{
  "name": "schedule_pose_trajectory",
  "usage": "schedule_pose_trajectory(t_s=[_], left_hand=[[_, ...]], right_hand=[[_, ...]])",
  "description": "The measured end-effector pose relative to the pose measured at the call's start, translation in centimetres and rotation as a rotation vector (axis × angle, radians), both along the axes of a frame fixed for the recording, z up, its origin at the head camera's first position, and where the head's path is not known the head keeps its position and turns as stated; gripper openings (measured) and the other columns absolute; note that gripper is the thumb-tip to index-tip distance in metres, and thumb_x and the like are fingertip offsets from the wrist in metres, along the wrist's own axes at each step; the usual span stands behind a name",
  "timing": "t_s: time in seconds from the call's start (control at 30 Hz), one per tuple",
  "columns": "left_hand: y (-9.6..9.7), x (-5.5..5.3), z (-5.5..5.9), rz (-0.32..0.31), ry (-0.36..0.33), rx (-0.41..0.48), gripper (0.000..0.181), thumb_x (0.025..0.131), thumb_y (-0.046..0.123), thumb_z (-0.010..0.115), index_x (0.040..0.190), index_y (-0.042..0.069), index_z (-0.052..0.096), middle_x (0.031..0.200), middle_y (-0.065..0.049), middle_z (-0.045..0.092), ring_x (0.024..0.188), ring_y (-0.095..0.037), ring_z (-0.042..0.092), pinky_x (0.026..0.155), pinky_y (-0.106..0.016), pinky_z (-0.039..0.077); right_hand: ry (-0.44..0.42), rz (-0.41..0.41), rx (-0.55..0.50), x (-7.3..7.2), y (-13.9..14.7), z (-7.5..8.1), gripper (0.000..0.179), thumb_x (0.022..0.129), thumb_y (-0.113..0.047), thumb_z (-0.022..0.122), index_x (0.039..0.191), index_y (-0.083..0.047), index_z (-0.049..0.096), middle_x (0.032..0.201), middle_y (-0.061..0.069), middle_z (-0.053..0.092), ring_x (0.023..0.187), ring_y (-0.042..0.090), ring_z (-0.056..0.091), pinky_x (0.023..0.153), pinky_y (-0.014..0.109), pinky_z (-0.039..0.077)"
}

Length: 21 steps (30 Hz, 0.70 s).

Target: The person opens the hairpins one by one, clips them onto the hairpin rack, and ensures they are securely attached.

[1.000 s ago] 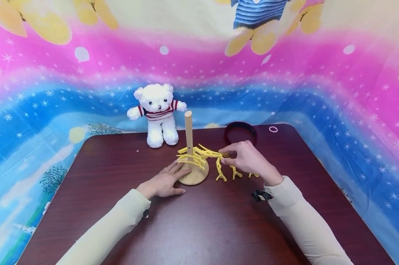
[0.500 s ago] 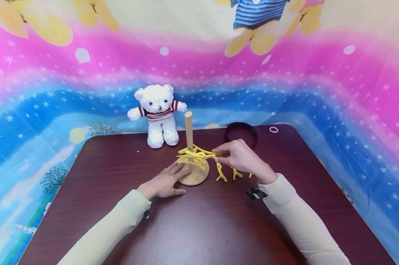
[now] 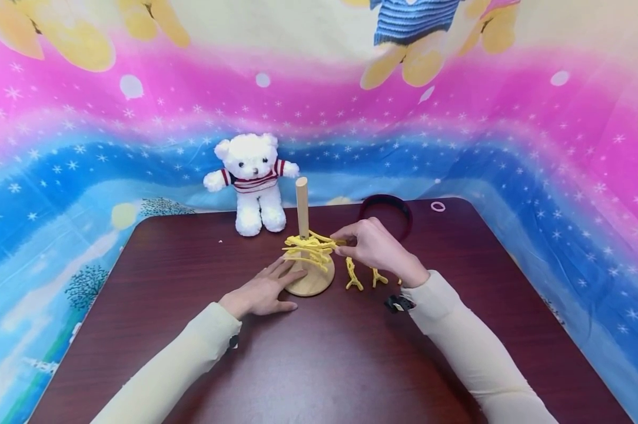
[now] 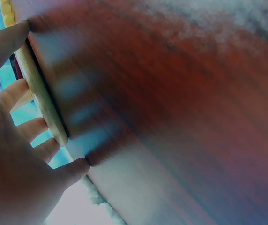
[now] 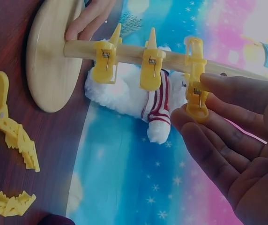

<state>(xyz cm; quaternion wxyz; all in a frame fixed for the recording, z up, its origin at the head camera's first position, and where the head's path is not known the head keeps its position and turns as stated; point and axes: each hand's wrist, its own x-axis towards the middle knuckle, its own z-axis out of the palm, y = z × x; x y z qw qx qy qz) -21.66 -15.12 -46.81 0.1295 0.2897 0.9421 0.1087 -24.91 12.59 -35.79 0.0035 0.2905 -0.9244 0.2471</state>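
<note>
Right hand (image 3: 374, 244) pinches 1 clip (image 5: 196, 69) at the post (image 3: 302, 209), above 2 attached clips (image 5: 152, 70); left hand (image 3: 261, 291), fingers spread, rests partly on the base (image 3: 315, 287). Further clips (image 3: 352, 278): on the table (image 3: 308, 365), beside the base.

There is lots of room for a hand to slide over the front of the table (image 3: 319, 359), between the two arms. A hand can also reach the top of the wooden stick (image 3: 302, 206) from above. The left hand (image 3: 261, 292) blocks the near left edge of the round base (image 3: 319, 282). The right hand (image 3: 374, 247), with its yellow clip (image 5: 195, 70), blocks the right side, and the white teddy bear (image 3: 258, 197) sits in the way behind.
</note>
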Motion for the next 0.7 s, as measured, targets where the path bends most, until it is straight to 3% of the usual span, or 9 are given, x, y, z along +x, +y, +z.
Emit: schedule_pose_trajectory(t_s=[0.47, 0.7], left_hand=[[0.0, -0.2, -0.2, -0.007, 0.011, -0.014, 0.08, 0.092, 0.053, 0.065, 0.159, 0.032, 0.026, 0.169, -0.012, 0.012, 0.156, -0.037, 0.006, 0.121, -0.057, 0.024], [0.0, -0.1, -0.1, -0.004, 0.015, -0.019, 0.079, 0.092, 0.053, 0.065, 0.158, 0.032, 0.027, 0.169, -0.011, 0.013, 0.156, -0.036, 0.006, 0.121, -0.057, 0.024]], right_hand=[[0.0, -0.001, 0.027, -0.5, -1.4, -0.1, 0.023, 0.09, -0.021, 0.075, 0.112, -0.016, 0.078, 0.101, 0.003, 0.079, 0.054, 0.005, 0.057, 0.052, 0.025, 0.046], [0.0, -0.007, 0.026, -0.7, -1.6, -0.2, 0.023, 0.089, -0.021, 0.076, 0.111, -0.016, 0.078, 0.098, 0.0, 0.079, 0.052, 0.006, 0.056, 0.05, 0.026, 0.045]])
